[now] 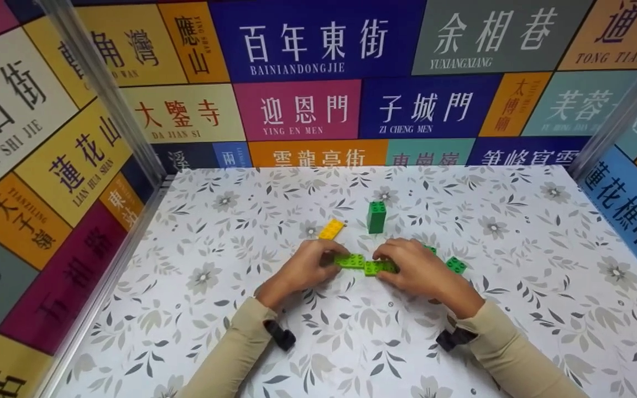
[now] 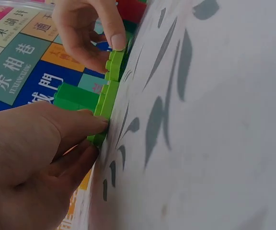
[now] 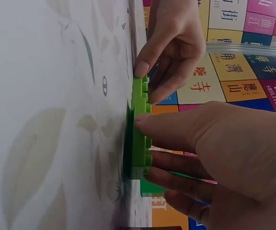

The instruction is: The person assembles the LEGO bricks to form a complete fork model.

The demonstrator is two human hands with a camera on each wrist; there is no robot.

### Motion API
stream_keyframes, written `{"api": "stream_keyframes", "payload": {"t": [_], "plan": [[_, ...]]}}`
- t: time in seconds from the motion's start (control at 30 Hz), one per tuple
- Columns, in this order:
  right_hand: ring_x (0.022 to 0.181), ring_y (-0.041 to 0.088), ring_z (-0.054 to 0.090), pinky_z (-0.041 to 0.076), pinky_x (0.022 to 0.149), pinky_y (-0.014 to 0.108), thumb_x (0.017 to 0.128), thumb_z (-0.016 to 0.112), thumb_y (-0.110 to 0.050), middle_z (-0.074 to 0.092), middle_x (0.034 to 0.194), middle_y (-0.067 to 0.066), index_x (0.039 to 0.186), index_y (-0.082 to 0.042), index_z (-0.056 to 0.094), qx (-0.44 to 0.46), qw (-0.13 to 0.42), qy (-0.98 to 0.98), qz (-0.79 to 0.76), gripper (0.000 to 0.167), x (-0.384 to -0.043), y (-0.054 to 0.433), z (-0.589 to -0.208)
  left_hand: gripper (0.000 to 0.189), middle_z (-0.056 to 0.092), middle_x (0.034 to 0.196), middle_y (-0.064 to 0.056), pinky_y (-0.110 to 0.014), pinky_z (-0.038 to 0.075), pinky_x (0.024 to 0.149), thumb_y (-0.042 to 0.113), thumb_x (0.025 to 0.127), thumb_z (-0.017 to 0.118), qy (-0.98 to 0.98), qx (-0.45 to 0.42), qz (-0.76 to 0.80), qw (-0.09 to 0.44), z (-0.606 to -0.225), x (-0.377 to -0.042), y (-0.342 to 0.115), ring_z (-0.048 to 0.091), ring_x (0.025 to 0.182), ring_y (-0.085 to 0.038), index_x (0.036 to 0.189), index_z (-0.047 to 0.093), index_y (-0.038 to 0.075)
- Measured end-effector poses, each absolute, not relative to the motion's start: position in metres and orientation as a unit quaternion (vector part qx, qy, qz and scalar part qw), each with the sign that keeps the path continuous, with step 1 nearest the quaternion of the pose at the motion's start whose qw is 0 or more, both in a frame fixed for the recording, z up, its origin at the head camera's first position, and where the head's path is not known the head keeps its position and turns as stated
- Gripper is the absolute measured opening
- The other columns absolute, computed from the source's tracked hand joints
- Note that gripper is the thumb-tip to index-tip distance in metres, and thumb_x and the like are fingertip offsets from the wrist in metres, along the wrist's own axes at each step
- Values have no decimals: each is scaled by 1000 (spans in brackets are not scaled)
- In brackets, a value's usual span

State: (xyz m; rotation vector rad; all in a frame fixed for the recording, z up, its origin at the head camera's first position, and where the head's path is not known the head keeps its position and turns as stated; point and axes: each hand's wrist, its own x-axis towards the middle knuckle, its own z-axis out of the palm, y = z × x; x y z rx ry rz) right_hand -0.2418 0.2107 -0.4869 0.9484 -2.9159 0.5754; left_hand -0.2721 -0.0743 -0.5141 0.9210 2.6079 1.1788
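My left hand [image 1: 308,266] pinches a light green toy building brick [image 1: 350,261] by its left end, thumb on the near side. My right hand [image 1: 419,268] pinches a second light green brick [image 1: 375,269] between thumb and fingers. Both bricks lie studs up at the table, end to end and slightly offset in the head view. In the left wrist view the left brick [image 2: 107,103] meets the other light green brick [image 2: 113,65] almost in line. Whether they are joined, I cannot tell. The right hand covers part of its brick.
Behind the hands stands a tall dark green block [image 1: 376,218]. A yellow brick [image 1: 332,229] lies beyond the left hand. Dark green bricks [image 1: 455,265] sit beside the right hand, one partly hidden. Sign-printed walls [image 1: 302,110] enclose the floral-covered table [image 1: 329,342].
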Motion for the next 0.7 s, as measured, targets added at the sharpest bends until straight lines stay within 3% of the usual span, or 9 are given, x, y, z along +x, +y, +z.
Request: {"api": "stream_keyframes", "payload": {"t": [0.3, 0.57, 0.7], "plan": [[110, 24, 73, 56, 101, 54, 92, 87, -21, 79, 118, 2, 123, -13, 79, 294, -6, -938, 186, 33, -242, 218, -485, 41, 75, 136, -1, -37, 55, 115, 0, 96, 75, 860, 316, 395, 71, -516, -264, -82, 68, 129, -17, 135, 75, 13], [100, 20, 72, 57, 92, 49, 94, 86, -25, 80, 116, 0, 123, -15, 80, 294, 5, -936, 192, 31, -246, 216, -489, 37, 72, 133, -9, -34, 60, 107, -1, 96, 76, 858, 312, 406, 47, -517, -263, -83, 72, 123, -23, 132, 76, 8], [104, 21, 73, 56, 96, 50, 95, 85, -27, 80, 119, 1, 125, -16, 80, 291, 4, -937, 196, 33, -246, 215, -490, 37, 72, 132, -10, -35, 61, 105, 0, 96, 77, 858, 307, 409, 44, -517, -263, -84, 73, 119, -23, 132, 76, 8]]}}
